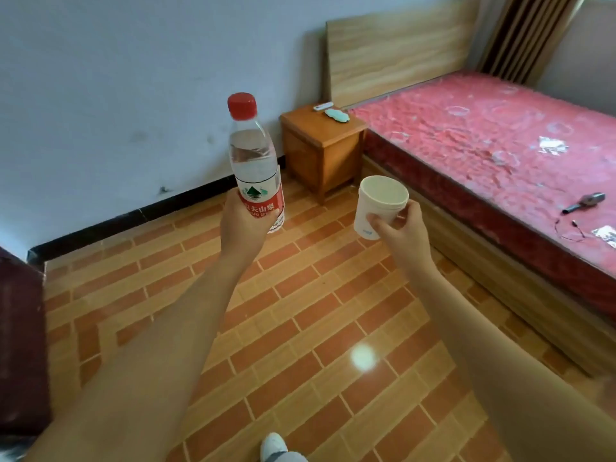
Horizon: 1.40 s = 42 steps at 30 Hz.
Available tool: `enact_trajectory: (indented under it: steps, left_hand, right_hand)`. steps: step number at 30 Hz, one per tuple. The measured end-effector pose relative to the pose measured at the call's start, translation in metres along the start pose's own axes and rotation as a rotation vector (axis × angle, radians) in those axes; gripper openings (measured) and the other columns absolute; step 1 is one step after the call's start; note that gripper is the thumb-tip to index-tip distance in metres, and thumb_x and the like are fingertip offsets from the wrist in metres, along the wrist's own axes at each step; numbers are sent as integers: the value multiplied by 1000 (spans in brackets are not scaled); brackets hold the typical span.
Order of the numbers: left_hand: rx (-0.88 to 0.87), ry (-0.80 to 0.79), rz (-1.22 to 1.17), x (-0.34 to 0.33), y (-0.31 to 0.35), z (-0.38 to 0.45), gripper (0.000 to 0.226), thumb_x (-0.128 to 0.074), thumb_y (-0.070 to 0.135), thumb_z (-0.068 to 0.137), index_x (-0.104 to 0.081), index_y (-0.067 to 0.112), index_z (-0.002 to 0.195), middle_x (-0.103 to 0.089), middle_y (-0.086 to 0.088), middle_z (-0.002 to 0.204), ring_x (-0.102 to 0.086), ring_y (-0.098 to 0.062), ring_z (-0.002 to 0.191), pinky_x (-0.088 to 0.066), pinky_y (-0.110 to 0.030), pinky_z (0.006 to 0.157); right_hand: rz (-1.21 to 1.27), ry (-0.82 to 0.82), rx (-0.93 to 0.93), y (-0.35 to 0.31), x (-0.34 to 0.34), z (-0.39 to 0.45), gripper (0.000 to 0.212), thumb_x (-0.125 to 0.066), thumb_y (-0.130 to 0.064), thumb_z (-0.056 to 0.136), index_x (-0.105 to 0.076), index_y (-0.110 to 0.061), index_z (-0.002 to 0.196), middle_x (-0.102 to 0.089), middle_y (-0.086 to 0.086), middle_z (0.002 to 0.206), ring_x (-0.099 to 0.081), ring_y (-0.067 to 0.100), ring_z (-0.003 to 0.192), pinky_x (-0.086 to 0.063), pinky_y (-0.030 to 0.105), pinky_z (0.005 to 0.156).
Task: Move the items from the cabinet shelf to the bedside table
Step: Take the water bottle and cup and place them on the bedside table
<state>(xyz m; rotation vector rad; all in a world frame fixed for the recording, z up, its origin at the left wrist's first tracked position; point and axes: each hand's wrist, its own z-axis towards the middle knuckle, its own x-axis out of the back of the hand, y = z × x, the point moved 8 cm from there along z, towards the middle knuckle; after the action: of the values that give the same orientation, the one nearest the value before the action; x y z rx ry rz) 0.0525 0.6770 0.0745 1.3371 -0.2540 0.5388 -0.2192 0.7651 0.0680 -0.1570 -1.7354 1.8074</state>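
Note:
My left hand (241, 225) grips a clear water bottle (255, 165) with a red cap and red label, held upright in mid-air. My right hand (401, 228) holds a white cup (378, 203) by its side, its mouth facing up and nothing visible inside it. Both are out in front of me above the tiled floor. The orange wooden bedside table (321, 146) stands farther ahead against the wall, beside the bed. On its top lie a small white object (322, 106) and a pale green item (336, 115).
A bed with a red mattress (493, 141) and a wooden headboard (396, 48) fills the right side, with a dark tool (583, 202) and scraps lying on it. Dark furniture (20, 345) stands at the left edge. Brick-pattern floor tiles (300, 311) stretch between me and the table.

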Motion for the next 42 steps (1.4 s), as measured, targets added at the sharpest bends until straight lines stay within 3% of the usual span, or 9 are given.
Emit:
enact_trajectory:
  steps: [6,12,18,30,36,42]
  left_hand:
    - [51,87,19,58,-43,35,66,-78,26,70,-42,8,123,-57,-10,123,-55,-26,112,-44,-29,86]
    - [93,153,49,105,-82,65,65,-78,26,70,-44,8,122,-57,-10,124,-56,-25,112,-42,-28,84]
    - [124,156,46,120,-116,97,66,-77,26,72,-42,7,125,-56,-11,126,-54,-27,114,-42,-28,85]
    - [147,132,27,61,-152,239,67,-77,25,71,-42,7,125,-55,-11,127,-54,-26,115,-42,-27,84]
    - [167,140,17,15,-152,344,66,-78,27,69,-43,7,121,-56,-11,124,-56,-27,112,-43,-28,83]
    - [156,127,17,-15,-153,428,65,-77,27,71,-42,6,122,-57,-11,124,-56,-26,111,-44,-29,83]
  right_hand:
    - [12,-99,23,-27,-82,14,59,-67,-25,83,-37,-11,132,-51,4,130,-47,9,108,-38,7,67]
    - [34,-177,29,-43,-156,23,61,-66,-25,83,-36,-12,134,-51,3,130,-46,8,108,-39,8,69]
    - [31,-198,4,-43,-201,41,59,-66,-25,83,-36,-13,133,-51,1,128,-46,8,109,-41,21,81]
    - [-1,-189,-31,-29,-271,171,60,-66,-25,83,-35,-13,134,-51,4,131,-47,10,111,-43,23,82]
    - [-35,-207,-44,-33,-307,272,59,-66,-26,83,-36,-14,133,-52,3,131,-47,7,108,-39,10,69]
    - [-54,-204,-50,-44,-342,353,61,-65,-26,84,-33,-13,135,-49,3,136,-48,16,121,-44,24,85]
